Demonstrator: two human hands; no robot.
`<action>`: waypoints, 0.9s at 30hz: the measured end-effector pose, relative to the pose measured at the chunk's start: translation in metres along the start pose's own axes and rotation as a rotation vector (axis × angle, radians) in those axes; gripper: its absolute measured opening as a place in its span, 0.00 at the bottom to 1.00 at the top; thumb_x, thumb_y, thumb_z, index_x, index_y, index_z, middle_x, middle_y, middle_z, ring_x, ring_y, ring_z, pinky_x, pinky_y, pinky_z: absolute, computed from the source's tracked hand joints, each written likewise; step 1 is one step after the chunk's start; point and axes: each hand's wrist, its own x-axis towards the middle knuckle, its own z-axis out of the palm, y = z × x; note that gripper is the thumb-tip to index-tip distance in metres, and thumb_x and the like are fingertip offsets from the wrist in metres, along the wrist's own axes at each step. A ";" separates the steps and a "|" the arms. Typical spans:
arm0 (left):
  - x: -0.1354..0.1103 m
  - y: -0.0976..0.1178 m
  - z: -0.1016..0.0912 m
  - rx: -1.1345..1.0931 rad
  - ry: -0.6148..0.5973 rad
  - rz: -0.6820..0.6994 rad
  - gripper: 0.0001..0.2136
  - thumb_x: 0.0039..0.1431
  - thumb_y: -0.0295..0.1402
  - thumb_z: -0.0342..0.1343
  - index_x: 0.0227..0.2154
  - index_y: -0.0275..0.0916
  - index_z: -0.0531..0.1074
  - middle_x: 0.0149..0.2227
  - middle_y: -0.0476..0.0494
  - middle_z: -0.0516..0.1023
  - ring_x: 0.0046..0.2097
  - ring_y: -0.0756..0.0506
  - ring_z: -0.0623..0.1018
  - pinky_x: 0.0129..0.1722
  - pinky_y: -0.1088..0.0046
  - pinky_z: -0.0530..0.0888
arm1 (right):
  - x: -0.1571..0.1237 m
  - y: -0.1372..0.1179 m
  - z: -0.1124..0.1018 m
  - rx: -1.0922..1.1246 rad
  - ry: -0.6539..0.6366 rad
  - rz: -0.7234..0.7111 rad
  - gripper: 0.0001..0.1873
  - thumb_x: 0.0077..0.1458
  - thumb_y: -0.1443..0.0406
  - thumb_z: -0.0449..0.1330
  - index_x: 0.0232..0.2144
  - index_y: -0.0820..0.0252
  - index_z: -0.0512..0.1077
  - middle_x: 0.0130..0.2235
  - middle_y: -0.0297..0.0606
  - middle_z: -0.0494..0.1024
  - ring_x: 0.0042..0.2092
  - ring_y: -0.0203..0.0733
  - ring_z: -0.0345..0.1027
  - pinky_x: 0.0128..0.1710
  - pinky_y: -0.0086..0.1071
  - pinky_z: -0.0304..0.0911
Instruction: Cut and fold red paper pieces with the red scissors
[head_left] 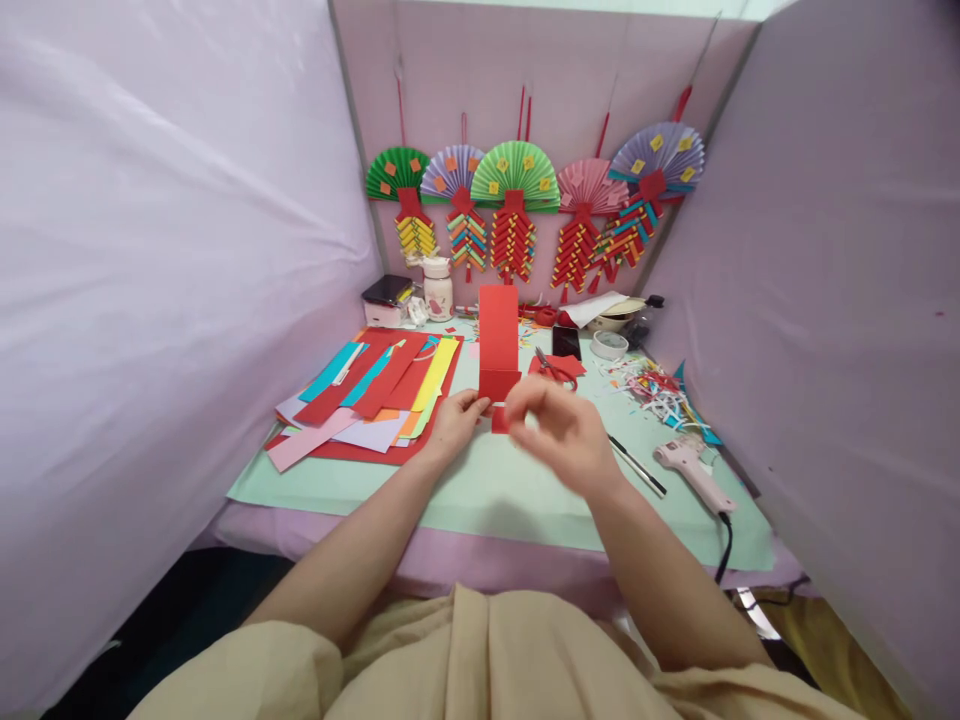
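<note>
The long red paper strip (499,340), folded near its lower end, stands upright above the pale green cutting mat (480,490), just in front of the person's chest line and between both hands. The left hand (454,425) pinches the strip's lower left edge between thumb and fingertips. The right hand (559,430) is blurred; its fingers seem curled together around a small red flap at the strip's lower right, though exactly how tight that pinch is cannot be told.

The risks appear mostly to lie in the fold. With the strip held only at its bottom, the tall upper part could flop or twist, and the crease would then set crooked. A hard pull by either hand might tear the thin paper at the fold.

To the right of the strip lie red-handled scissors (553,366) on red scraps, and further right a pink hot glue gun (690,470) with its black cord hanging over the mat's edge; a sweeping right forearm could catch either. Left of the strip, the loose stack of coloured paper sheets (367,395) could be nudged out of order by the left arm.
</note>
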 end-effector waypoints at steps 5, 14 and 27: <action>-0.003 0.003 0.000 0.040 -0.059 0.034 0.09 0.54 0.37 0.52 0.25 0.39 0.73 0.28 0.46 0.78 0.33 0.46 0.75 0.35 0.71 0.69 | 0.042 0.101 -0.043 -0.197 0.289 0.265 0.35 0.36 0.59 0.70 0.48 0.56 0.66 0.45 0.41 0.73 0.45 0.44 0.67 0.44 0.38 0.63; -0.004 -0.003 0.001 0.184 -0.087 0.105 0.08 0.55 0.32 0.50 0.28 0.39 0.73 0.29 0.48 0.78 0.34 0.47 0.76 0.37 0.72 0.70 | 0.031 0.139 -0.047 -0.199 0.139 0.148 0.10 0.48 0.63 0.61 0.35 0.58 0.77 0.35 0.36 0.78 0.36 0.42 0.69 0.36 0.34 0.63; 0.001 -0.015 -0.001 0.263 -0.007 0.164 0.18 0.55 0.20 0.45 0.46 0.39 0.69 0.41 0.45 0.78 0.46 0.49 0.76 0.46 0.72 0.72 | 0.021 0.151 -0.038 -0.713 -0.140 -0.061 0.08 0.49 0.73 0.59 0.29 0.58 0.76 0.35 0.40 0.77 0.38 0.42 0.68 0.40 0.34 0.61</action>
